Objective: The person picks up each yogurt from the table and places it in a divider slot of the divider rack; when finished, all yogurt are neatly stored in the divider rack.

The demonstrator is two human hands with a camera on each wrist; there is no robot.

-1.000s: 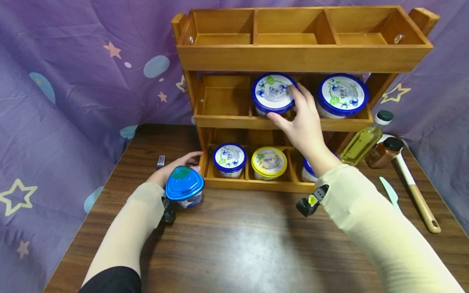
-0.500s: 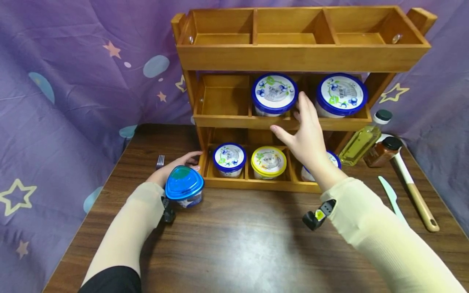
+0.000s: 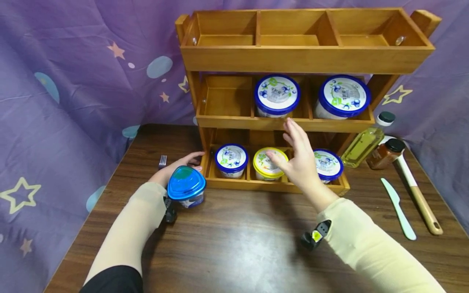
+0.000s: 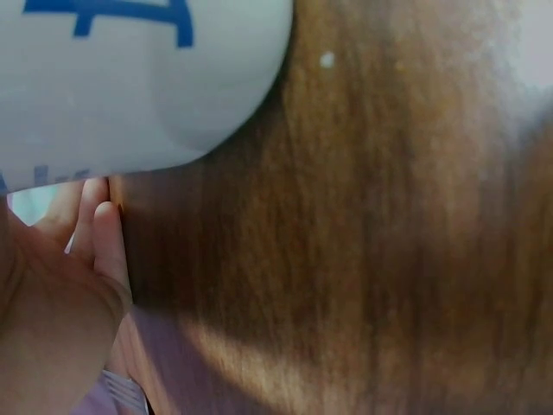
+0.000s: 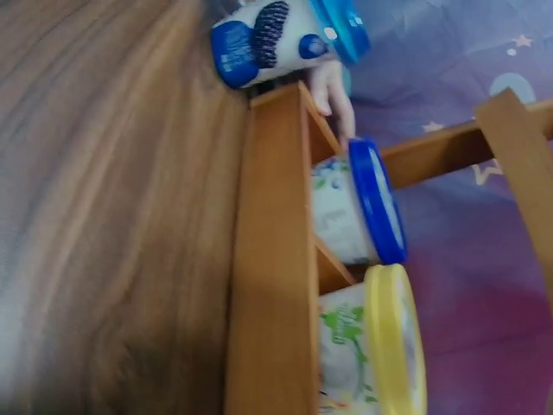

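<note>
My right hand [image 3: 302, 167] holds nothing, its fingers extended, in front of the yellow-lidded tub [image 3: 261, 163] on the wooden rack's [image 3: 307, 59] bottom tier. Blue-lidded tubs stand either side of it, a left one [image 3: 231, 158] and a right one [image 3: 327, 163]. On the middle tier sit two larger blue-lidded tubs, one in the centre compartment [image 3: 277, 94] and one at the right [image 3: 344, 97]. My left hand [image 3: 169, 171] touches the rack's lower left end with extended fingers. A container with a rounded triangular blue lid [image 3: 186, 183] partly hides that hand.
Right of the rack stand an oil bottle [image 3: 362, 146] and a dark-capped brown jar [image 3: 384, 154]. A pale green knife [image 3: 399, 209] and a wooden-handled utensil [image 3: 421, 203] lie nearby. A fork [image 3: 163, 161] is behind my left hand. Purple curtain [image 3: 91, 81] hangs behind.
My right hand has let go of the middle tier's centre tub and moved down to the front of the bottom tier. That tub stays in its compartment. My left hand keeps its place.
</note>
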